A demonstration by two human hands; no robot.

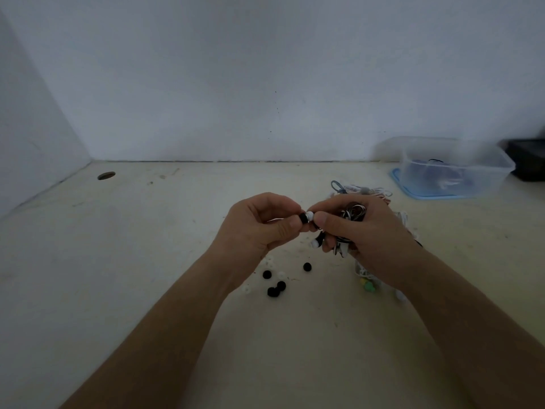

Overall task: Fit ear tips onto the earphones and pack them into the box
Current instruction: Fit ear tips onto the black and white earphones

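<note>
Earphone in right hand, ear tip in left hand, box far right

Your scene is dim and flat, with a cold bluish cast and no source you can pick out. The loose ear tips throw only faint, soft shadows on the table. The wide lens stretches the edges, and the clear box at far right looks soft and smeared.
</note>
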